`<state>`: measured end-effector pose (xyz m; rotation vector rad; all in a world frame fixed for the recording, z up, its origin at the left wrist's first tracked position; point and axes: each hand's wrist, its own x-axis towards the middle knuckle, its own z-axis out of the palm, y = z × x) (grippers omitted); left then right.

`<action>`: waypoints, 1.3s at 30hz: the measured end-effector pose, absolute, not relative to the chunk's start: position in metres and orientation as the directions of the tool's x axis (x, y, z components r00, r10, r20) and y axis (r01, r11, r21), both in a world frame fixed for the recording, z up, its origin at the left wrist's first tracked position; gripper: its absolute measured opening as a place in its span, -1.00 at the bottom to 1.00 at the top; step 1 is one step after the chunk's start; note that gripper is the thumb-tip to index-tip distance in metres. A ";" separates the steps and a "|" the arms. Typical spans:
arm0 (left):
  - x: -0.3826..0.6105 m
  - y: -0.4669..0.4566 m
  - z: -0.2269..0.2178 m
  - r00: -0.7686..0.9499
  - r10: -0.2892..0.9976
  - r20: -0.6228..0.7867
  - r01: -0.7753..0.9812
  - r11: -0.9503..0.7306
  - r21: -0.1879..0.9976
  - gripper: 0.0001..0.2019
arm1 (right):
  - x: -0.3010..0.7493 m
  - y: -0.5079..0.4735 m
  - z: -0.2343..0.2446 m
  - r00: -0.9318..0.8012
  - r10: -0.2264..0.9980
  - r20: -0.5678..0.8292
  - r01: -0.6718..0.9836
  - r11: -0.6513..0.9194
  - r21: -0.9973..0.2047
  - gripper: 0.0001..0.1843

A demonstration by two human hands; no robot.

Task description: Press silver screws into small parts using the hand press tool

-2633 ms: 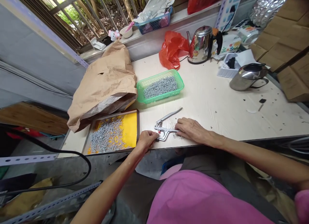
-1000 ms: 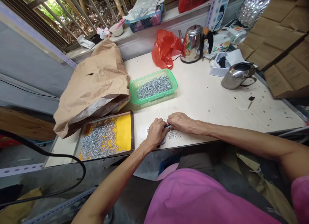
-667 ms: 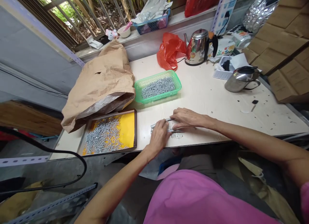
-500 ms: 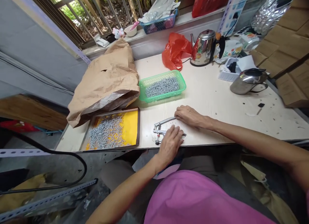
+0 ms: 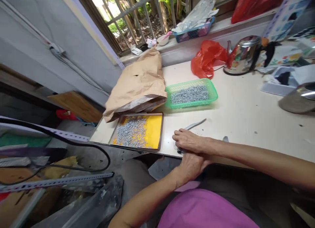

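My right hand [image 5: 189, 141] lies on the pale table [image 5: 246, 113] near its front edge, fingers loosely spread over the head end of a metal hand press tool [image 5: 197, 124]; one thin handle sticks out behind the hand. My left hand [image 5: 193, 165] sits at the table edge just under the right wrist, and its fingers are hidden. A green basket [image 5: 192, 106] of silver screws [image 5: 189, 94] stands behind the hands. A brown tray with a yellow lining [image 5: 155, 131] holds more screws [image 5: 130, 136] to the left.
A crumpled brown paper bag [image 5: 137, 83] lies behind the tray. A red plastic bag [image 5: 205, 57] and a steel kettle [image 5: 242, 54] stand at the back, and a second steel pot [image 5: 297, 100] is at the right edge. A black cable [image 5: 73, 146] and a perforated metal bar [image 5: 56, 182] are lower left.
My left hand has slid off the tool down to the table edge, under the right wrist. My right hand moved forward onto the tool. The view swung left.
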<state>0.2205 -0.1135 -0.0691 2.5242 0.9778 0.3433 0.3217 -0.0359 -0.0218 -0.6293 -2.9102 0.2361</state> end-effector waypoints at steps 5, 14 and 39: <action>0.217 -0.114 -0.064 0.758 0.643 0.110 0.536 -0.710 0.456 -0.48 | 0.309 -0.024 -0.010 -0.869 0.395 0.298 0.345 0.915 -0.208 -0.77; 0.095 -0.022 -0.025 0.183 0.912 0.367 0.969 -0.229 0.087 -0.77 | 0.401 0.067 0.049 -0.228 0.709 0.668 0.797 0.530 -0.290 -0.72; 0.128 -0.025 0.012 0.130 0.939 -0.318 0.702 0.139 0.699 -0.74 | 0.395 -0.084 -0.035 -0.483 0.868 -0.120 0.853 0.435 -0.288 -0.79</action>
